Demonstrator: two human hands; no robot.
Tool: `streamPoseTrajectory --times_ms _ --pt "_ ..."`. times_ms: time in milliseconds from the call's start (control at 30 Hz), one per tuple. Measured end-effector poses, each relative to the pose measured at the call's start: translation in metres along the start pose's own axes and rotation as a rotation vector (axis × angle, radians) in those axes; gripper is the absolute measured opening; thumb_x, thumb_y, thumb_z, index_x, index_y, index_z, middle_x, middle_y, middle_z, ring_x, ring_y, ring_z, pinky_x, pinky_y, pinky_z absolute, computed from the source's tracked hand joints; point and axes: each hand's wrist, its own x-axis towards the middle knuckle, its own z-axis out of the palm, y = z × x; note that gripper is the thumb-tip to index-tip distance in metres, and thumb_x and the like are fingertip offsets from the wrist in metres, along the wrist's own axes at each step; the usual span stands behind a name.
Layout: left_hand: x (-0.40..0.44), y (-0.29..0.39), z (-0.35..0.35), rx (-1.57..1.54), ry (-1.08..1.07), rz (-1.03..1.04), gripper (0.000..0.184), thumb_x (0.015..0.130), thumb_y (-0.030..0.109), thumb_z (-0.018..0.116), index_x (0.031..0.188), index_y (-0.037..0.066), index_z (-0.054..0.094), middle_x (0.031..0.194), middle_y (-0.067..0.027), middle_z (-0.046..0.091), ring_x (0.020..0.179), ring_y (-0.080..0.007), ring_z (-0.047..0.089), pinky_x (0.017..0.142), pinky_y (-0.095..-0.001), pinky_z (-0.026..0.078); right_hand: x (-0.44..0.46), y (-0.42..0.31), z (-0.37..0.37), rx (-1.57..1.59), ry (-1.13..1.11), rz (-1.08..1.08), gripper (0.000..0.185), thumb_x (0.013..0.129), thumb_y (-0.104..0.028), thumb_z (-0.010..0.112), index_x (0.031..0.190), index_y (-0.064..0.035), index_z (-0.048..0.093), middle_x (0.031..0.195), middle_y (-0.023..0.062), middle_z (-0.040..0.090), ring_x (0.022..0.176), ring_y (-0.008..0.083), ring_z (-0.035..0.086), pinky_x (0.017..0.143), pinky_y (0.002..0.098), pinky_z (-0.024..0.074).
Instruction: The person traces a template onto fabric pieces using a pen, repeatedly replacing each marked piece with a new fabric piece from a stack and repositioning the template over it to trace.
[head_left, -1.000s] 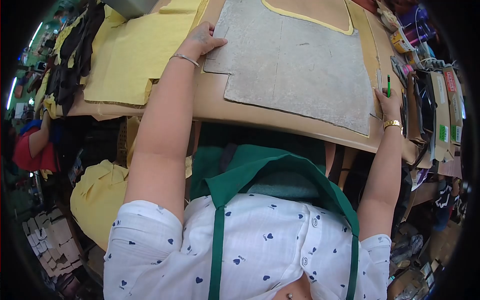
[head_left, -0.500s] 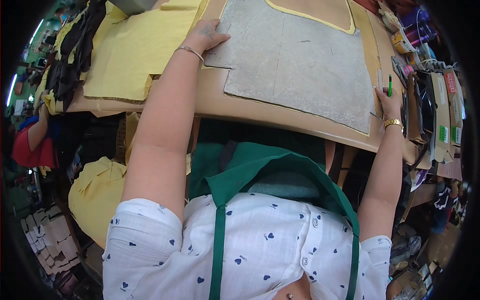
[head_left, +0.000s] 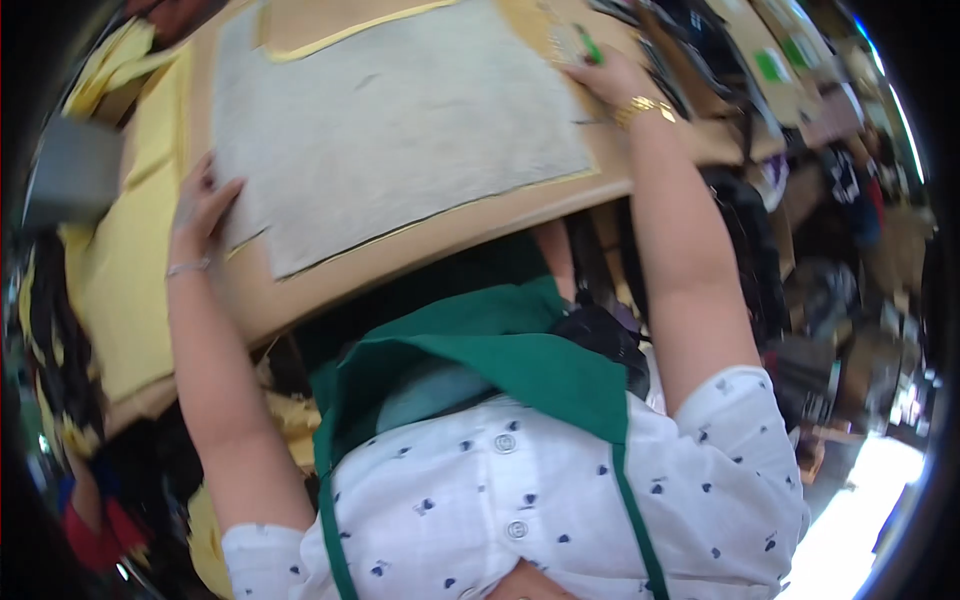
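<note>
A large grey pattern board (head_left: 400, 130) lies on the tan tabletop, with a thin line of yellow material (head_left: 440, 210) showing along its near edge. My left hand (head_left: 205, 212) rests at the board's left edge, thumb spread from the fingers, which are partly blurred. By the board's right edge is my right hand (head_left: 612, 78), closed around a slim green pen (head_left: 588, 44). The pen's tip is too blurred to make out.
Yellow sheets (head_left: 130, 290) lie on the table's left side, near a grey box-like object (head_left: 75, 170). Black strips (head_left: 55, 330) hang at far left, by another person's arm (head_left: 85, 495). Cardboard boxes (head_left: 770, 60) and dark items stand at right.
The whole view has swung and tilted, so the board appears further left. My left hand appears lower along its left edge; my right hand still holds the pen near the right edge.
</note>
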Motion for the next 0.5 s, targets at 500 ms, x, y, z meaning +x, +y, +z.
streamPoseTrajectory --times_ms 500 --pt "0.0079 -0.0149 -0.0009 -0.053 -0.019 -0.064 0.08 0.062 0.022 0.074 0.128 0.005 0.031 0.099 -0.0088 0.045 0.083 -0.0154 0.046 0.074 -0.0242 0.04 0.0018 -0.0012 0.0057 -0.026 0.046 -0.015 0.041 0.064 -0.03 0.071 0.088 -0.0003 0.055 0.077 0.009 0.058 0.071 0.0186 0.055 0.066 0.0281 0.0435"
